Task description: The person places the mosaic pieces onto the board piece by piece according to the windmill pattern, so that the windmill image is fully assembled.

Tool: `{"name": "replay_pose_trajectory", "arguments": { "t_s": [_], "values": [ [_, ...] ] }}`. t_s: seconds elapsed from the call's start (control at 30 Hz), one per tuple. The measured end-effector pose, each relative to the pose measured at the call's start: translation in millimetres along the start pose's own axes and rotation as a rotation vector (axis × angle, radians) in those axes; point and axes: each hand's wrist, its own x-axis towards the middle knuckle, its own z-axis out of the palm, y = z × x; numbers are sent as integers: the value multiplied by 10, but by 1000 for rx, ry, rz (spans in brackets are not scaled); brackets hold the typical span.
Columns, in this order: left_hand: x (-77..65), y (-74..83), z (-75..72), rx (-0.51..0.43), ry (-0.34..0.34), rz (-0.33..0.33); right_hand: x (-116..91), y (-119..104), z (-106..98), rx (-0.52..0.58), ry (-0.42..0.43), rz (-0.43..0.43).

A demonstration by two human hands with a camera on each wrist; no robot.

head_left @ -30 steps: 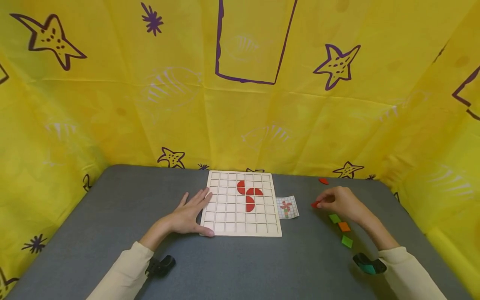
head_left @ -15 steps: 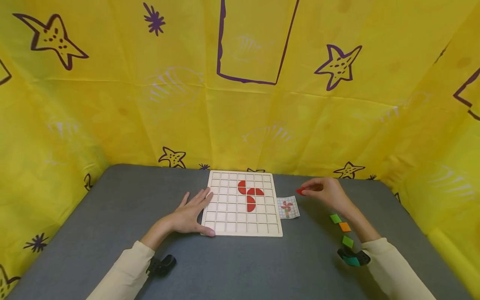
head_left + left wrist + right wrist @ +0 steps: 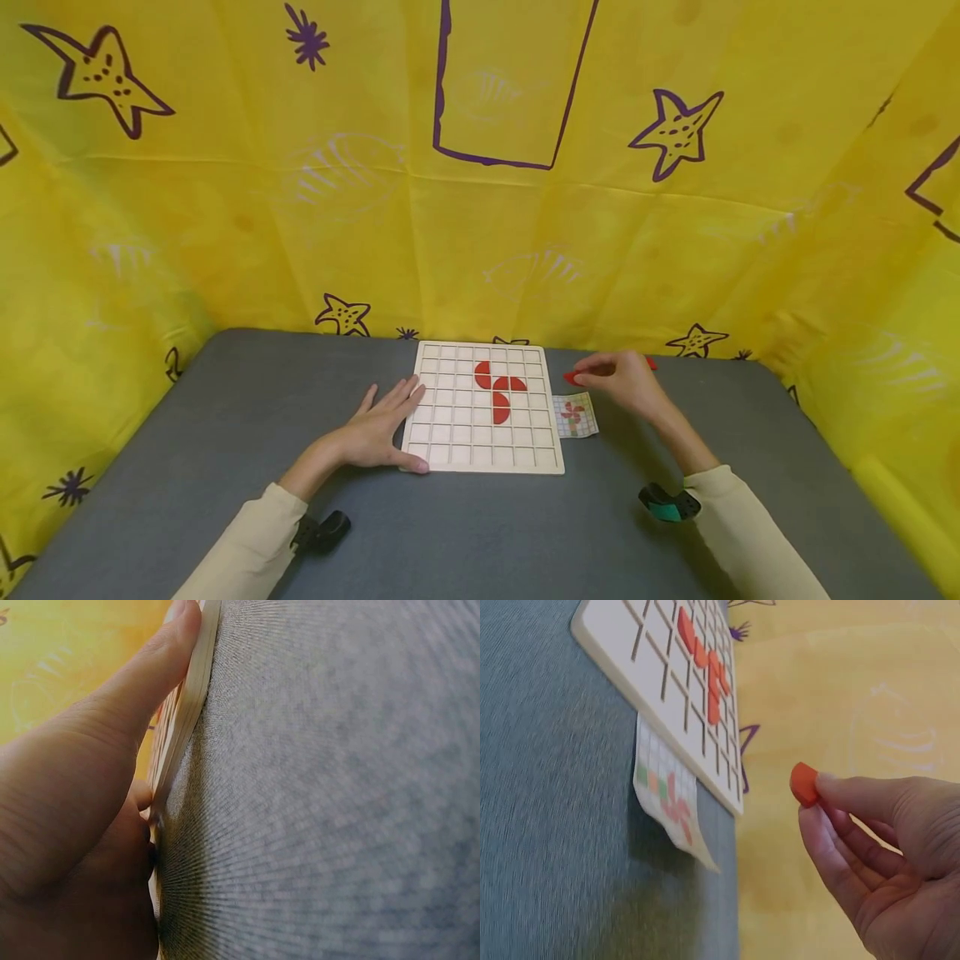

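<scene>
In the head view my left hand [image 3: 375, 429] lies spread at the left side of a pale gridded board [image 3: 450, 450], its fingertips and thumb on the rim. My right hand [image 3: 622, 383] pinches a small red tile [image 3: 804, 784] between thumb and fingertips, raised near the board's right edge. Red quarter-circle tiles [image 3: 501, 408] sit in several squares right of the board's middle. In the left wrist view my thumb [image 3: 150, 675] lies along the board's edge [image 3: 196, 682].
A printed pattern card [image 3: 573, 415] with a red, green and orange figure lies against the board's right side. Another red tile [image 3: 652, 363] shows behind my right hand. My right forearm hides the place of the green and orange tiles. A yellow patterned cloth [image 3: 480, 208] surrounds the grey table [image 3: 480, 533].
My right hand has moved left toward the board, carrying the red tile from the table's right side. My left hand has kept its place.
</scene>
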Motion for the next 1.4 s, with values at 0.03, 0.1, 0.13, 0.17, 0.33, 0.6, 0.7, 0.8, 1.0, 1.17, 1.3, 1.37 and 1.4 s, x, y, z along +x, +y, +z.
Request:
{"name": "replay_pose_trajectory", "arguments": {
  "t_s": [0.03,0.1,0.13,0.17,0.33,0.6,0.7,0.8,1.0,1.17,1.3,1.37,1.4],
  "values": [
    [1,1,1,0,0,1,10,-9,18,14,-3,-4],
    [2,2,2,-2,3,2,29,-28,52,36,-6,-3],
    [2,2,3,-2,3,2,38,-42,68,45,-7,2],
    [2,2,4,0,4,1,46,-48,84,47,-11,-5],
    [1,4,3,0,0,-2,80,-92,166,52,-25,-18],
    [-5,5,-1,-6,-1,-3,165,-191,327,29,-77,-28],
    [-4,5,0,-10,-3,-7,194,-245,395,27,-111,-35],
    [0,2,2,-11,-5,-14,219,-303,464,55,-149,-49],
    [-3,8,-3,-9,-8,-18,307,-383,630,91,-230,-74],
    [-11,15,-8,-12,-7,-15,412,-438,769,89,-285,-86],
    [-11,14,-8,-10,-7,-10,498,-479,852,48,-313,-97],
    [-10,13,-8,-10,-8,-8,541,-499,885,8,-328,-104],
    [-9,13,-8,-10,-7,-7,562,-508,900,-12,-339,-110]
  ]
}}
